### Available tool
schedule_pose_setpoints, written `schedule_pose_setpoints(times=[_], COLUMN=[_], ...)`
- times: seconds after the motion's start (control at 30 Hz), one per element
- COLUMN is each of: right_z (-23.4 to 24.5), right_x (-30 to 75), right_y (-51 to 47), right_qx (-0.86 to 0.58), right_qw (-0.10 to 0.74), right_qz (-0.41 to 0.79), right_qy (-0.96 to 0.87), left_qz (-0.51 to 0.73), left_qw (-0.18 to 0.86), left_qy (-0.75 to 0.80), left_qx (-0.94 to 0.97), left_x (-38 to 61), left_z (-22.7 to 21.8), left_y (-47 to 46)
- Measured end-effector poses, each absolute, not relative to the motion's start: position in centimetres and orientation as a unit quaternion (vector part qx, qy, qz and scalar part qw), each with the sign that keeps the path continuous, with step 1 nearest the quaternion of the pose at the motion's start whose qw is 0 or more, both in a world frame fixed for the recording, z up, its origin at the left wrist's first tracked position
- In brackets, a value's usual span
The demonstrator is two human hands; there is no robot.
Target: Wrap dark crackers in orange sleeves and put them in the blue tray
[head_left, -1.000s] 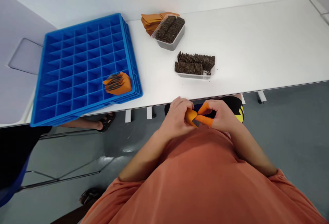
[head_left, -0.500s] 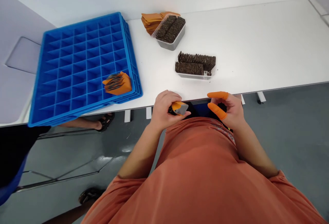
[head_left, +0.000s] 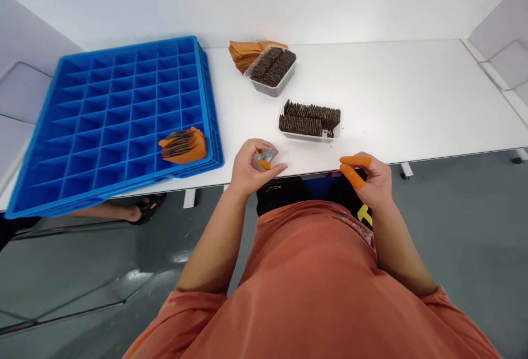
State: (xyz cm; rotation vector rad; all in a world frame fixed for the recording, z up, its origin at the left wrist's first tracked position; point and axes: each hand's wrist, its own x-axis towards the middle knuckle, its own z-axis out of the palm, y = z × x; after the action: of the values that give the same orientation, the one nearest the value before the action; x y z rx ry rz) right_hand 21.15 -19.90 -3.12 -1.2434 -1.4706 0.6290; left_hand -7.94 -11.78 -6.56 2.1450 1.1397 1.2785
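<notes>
Left hand (head_left: 251, 169) curled round an orange and grey packet (head_left: 265, 159) above the table's (head_left: 404, 95) front edge.
The right hand (head_left: 369, 180), with orange covers (head_left: 356, 160) on thumb and forefinger, is partly open and holds nothing visible, those fingertips close together. Beyond the hands sits a plastic tub (head_left: 300, 136) of dark flat pieces (head_left: 300, 125); at left, a blue crate (head_left: 212, 114) holds more orange packets (head_left: 187, 149).
</notes>
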Motion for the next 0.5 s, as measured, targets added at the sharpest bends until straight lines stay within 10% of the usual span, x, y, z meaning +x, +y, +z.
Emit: schedule_pose_setpoints(times=[0.5], right_z=[2.1], right_x=[23.5], right_y=[-9.9], right_qx=[-0.563], right_qw=[0.274], right_qz=[0.008], right_qy=[-0.779], left_qz=[0.397], left_qw=[0.105], left_qy=[0.445], left_qx=[0.796], left_x=[-7.3], left_z=[-6.4], left_y=[-11.7])
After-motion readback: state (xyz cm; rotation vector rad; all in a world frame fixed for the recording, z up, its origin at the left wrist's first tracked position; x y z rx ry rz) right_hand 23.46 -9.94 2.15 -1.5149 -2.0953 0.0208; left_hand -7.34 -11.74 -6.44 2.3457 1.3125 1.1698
